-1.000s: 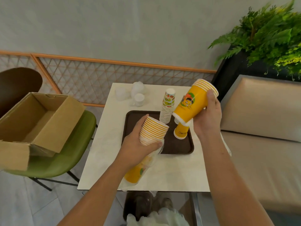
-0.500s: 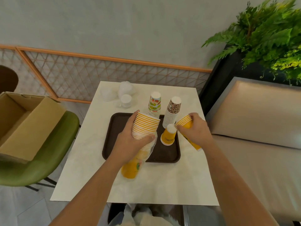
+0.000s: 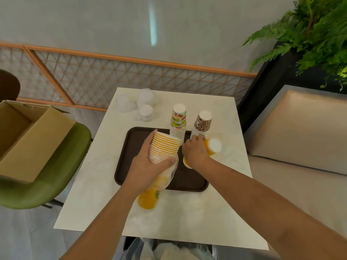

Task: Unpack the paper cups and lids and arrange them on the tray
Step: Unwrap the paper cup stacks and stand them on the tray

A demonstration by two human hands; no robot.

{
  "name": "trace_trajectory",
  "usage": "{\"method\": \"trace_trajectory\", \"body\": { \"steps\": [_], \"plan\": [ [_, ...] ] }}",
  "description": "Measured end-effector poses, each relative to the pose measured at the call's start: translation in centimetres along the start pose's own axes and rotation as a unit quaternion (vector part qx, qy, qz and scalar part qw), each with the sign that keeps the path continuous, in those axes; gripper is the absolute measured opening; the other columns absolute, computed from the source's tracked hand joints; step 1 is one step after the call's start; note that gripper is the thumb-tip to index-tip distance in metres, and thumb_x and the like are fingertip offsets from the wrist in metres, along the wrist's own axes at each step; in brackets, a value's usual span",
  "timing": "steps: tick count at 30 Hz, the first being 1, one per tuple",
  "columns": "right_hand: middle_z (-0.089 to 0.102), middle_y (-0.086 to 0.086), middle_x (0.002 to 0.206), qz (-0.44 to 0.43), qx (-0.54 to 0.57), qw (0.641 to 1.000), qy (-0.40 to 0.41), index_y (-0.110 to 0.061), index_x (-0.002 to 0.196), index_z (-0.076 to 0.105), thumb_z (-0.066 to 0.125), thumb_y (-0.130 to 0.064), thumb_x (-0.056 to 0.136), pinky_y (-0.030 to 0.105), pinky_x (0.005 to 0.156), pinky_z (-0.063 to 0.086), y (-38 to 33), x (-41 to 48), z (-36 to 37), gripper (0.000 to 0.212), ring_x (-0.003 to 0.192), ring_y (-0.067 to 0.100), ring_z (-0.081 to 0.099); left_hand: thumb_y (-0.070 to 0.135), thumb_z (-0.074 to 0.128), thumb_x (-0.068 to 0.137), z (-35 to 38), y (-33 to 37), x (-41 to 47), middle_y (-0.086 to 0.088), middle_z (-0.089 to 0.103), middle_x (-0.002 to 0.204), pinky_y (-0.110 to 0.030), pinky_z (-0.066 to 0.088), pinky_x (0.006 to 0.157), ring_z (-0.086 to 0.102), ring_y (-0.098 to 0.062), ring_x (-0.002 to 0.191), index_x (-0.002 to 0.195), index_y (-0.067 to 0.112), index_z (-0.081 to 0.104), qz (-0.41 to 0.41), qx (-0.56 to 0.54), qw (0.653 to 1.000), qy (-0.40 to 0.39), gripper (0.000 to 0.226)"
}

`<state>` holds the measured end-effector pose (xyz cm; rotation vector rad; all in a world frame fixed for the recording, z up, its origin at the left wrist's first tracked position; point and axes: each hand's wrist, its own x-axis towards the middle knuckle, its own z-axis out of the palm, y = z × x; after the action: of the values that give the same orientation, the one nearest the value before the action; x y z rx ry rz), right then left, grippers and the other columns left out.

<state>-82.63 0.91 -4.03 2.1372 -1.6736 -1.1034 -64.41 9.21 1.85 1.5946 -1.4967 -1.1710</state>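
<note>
Left hand (image 3: 148, 163), right hand (image 3: 195, 152) gripping yellow cups (image 3: 166, 147)

A pale marble table (image 3: 187, 218) carries a dark brown tray (image 3: 129, 156) and, behind it, white lids (image 3: 145, 112).

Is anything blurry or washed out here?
Head view: cardboard box and green chair smear at the left edge; glare streaks the wall; white lids fade into the pale table; the yellow cup stack in the left hand is fairly sharp.

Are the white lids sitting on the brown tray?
No, the white lids lie on the bare table beyond the far edge of the brown tray, not on it.
</note>
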Motion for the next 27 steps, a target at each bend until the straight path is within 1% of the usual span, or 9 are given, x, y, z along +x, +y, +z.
{"method": "trace_trajectory", "body": {
  "steps": [5,8,10,13,16,18,21,24,27],
  "plan": [
    [0.059,0.013,0.135,-0.07,-0.076,0.995,-0.016,-0.022,0.137,0.059,0.074,-0.041,0.089,0.074,0.109,0.024,-3.1,2.3,1.5,0.054,0.133,0.044,0.046,0.046,0.087,0.08,0.4,-0.7,-0.2,0.046,0.056,0.117,-0.007,0.044,0.08,0.056,0.023,0.105,0.154,0.059,0.025,-0.004,0.007,1.0,0.014,0.097],
    [0.055,0.011,0.143,-0.12,-0.069,0.99,0.03,-0.024,0.141,0.058,0.074,-0.047,0.088,0.082,0.112,0.002,-4.1,2.6,2.7,0.06,0.143,0.044,0.038,0.047,0.087,0.08,0.5,-1.1,-0.2,0.053,0.052,0.115,-0.011,0.045,0.083,0.055,0.024,0.105,0.154,0.058,0.026,-0.009,0.006,1.0,0.022,0.096],
    [0.053,0.009,0.144,-0.151,-0.034,0.985,0.079,-0.023,0.142,0.059,0.077,-0.043,0.088,0.079,0.116,-0.003,-3.9,2.2,3.2,0.06,0.144,0.041,0.037,0.048,0.086,0.08,0.6,-1.3,0.0,0.054,0.051,0.115,-0.012,0.045,0.084,0.053,0.026,0.105,0.154,0.057,0.026,-0.014,0.005,0.999,0.03,0.096],
    [0.048,0.01,0.148,-0.161,0.068,0.969,0.173,-0.019,0.14,0.061,0.081,-0.03,0.085,0.071,0.122,0.006,-1.9,0.5,3.3,0.059,0.145,0.04,0.034,0.05,0.086,0.079,0.6,-1.5,0.4,0.047,0.054,0.122,-0.015,0.047,0.087,0.055,0.021,0.11,0.153,0.058,0.027,-0.015,-0.009,0.999,0.044,0.094],
    [0.048,0.01,0.145,-0.079,0.226,0.941,0.24,-0.02,0.136,0.06,0.076,-0.025,0.084,0.062,0.12,0.026,0.8,-1.7,4.3,0.055,0.138,0.037,0.039,0.05,0.086,0.079,0.6,-1.4,0.5,0.043,0.056,0.125,-0.016,0.048,0.088,0.057,0.018,0.112,0.152,0.059,0.028,-0.016,-0.016,0.998,0.052,0.093],
    [0.044,0.007,0.149,-0.005,0.328,0.921,0.212,-0.028,0.142,0.053,0.077,-0.034,0.085,0.056,0.114,0.038,2.2,-3.0,6.0,0.063,0.137,0.035,0.04,0.049,0.086,0.079,0.8,-1.1,0.5,0.04,0.057,0.125,-0.015,0.048,0.086,0.059,0.014,0.111,0.152,0.059,0.029,-0.019,-0.018,0.998,0.052,0.093],
    [0.039,0.003,0.149,0.021,0.477,0.867,0.142,-0.04,0.15,0.038,0.075,-0.037,0.092,0.042,0.101,0.054,2.3,-3.7,8.6,0.069,0.132,0.03,0.048,0.047,0.085,0.08,1.3,-0.9,0.6,0.035,0.058,0.128,-0.014,0.049,0.086,0.061,0.008,0.113,0.152,0.058,0.029,-0.021,-0.022,0.998,0.05,0.091],
    [0.04,0.002,0.152,0.014,0.553,0.823,0.13,-0.041,0.154,0.032,0.069,-0.029,0.099,0.039,0.1,0.057,1.6,-3.0,9.3,0.068,0.131,0.028,0.054,0.046,0.085,0.082,2.2,-0.6,0.8,0.039,0.058,0.125,-0.014,0.049,0.086,0.06,0.012,0.113,0.151,0.058,0.03,-0.021,-0.022,0.999,0.045,0.089],
    [0.04,0.001,0.154,0.022,0.569,0.809,0.143,-0.04,0.155,0.031,0.069,-0.025,0.099,0.041,0.102,0.056,1.1,-2.1,9.2,0.069,0.134,0.029,0.053,0.046,0.084,0.082,2.9,-0.2,0.8,0.047,0.055,0.119,-0.01,0.046,0.082,0.056,0.02,0.11,0.152,0.058,0.029,-0.025,-0.017,0.999,0.041,0.089]
  ]
}}
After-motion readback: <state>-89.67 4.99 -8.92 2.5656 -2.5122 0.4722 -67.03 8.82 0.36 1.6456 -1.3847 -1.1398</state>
